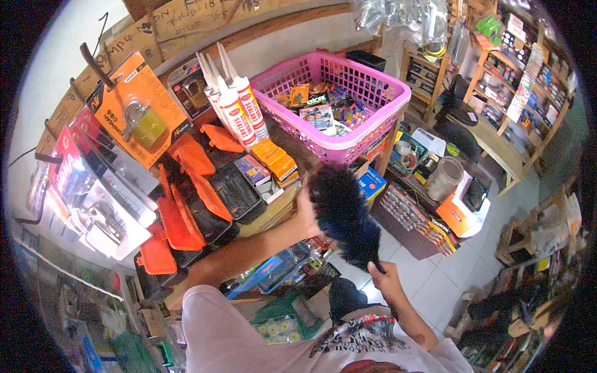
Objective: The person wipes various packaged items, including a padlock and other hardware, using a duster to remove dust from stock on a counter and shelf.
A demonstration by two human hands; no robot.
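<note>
A fluffy black duster (345, 214) slants across the middle of the view, its head up and to the left. Its lower end sits in my right hand (387, 281), whose fingers are closed round it. My left hand (305, 214) is against the left side of the duster's head, with the dark fluff covering its fingers. Just beyond that hand are small orange boxes (273, 160) stacked at the shelf edge. White silicone sealant tubes (236, 112) stand behind them, and a pink plastic basket (339, 144) full of small packets is farther back.
Black bins with orange lids (180, 217) line the shelf on the left, below hanging padlock packs (146, 124). A low table (404, 231) with boxes and a clear jar (444, 177) stands right, on the tiled floor (457, 273). Blue trays (283, 267) lie beneath my left forearm.
</note>
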